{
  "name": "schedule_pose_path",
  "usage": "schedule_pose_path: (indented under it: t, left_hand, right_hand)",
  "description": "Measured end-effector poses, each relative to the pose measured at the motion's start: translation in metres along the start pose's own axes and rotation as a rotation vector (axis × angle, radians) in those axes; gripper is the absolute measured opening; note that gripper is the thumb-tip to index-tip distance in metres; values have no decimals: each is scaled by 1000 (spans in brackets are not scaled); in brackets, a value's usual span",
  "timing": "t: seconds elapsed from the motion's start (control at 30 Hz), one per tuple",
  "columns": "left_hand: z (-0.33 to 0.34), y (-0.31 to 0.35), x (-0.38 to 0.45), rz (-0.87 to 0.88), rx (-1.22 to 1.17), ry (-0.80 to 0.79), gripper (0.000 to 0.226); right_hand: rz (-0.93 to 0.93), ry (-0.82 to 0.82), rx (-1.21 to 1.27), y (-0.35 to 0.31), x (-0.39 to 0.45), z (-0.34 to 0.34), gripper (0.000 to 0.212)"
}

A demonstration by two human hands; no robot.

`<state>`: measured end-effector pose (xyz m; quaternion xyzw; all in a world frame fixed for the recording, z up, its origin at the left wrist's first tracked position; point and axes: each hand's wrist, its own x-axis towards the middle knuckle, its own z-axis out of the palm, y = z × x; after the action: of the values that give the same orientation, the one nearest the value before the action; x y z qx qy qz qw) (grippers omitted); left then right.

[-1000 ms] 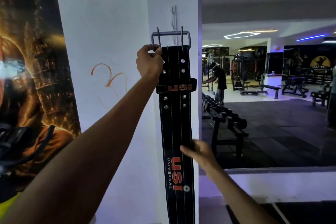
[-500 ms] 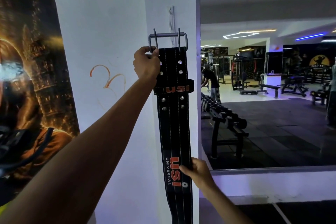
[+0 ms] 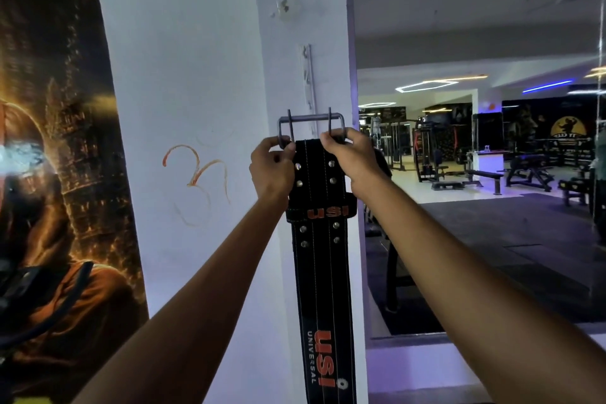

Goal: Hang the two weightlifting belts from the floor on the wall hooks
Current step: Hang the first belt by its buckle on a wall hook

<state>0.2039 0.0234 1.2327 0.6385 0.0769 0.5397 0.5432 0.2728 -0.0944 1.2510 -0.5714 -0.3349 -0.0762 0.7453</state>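
Note:
A black weightlifting belt (image 3: 323, 275) with orange USI lettering hangs straight down against the white pillar. Its grey metal buckle (image 3: 311, 123) is at the top, raised in front of the lower end of a white wall hook strip (image 3: 306, 82). My left hand (image 3: 272, 170) grips the belt's top left corner by the buckle. My right hand (image 3: 351, 157) grips the top right corner. Whether the buckle rests on a hook cannot be told. A second belt is not visible.
The white pillar (image 3: 203, 75) stands between a dark poster (image 3: 49, 174) on the left and a large wall mirror (image 3: 492, 157) on the right. The mirror reflects gym machines, benches and a dumbbell rack.
My right hand has left the lower part of the belt and risen to grip the top right corner by the buckle. My left hand keeps its hold.

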Motion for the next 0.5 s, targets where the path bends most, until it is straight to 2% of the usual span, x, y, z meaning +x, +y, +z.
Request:
schedule_pose_path:
  t: [0.17,0.3,0.5]
  left_hand:
    - [-10,-12,0,35,-69,-95,37]
    - [-21,-38,-26,69,-26,-195,24]
    - [-28,-73,-57,-24,-174,-204,30]
  right_hand:
    - [26,104,93,2,8,6,16]
    - [7,136,99,-6,9,6,20]
    - [17,116,101,2,6,2,20]
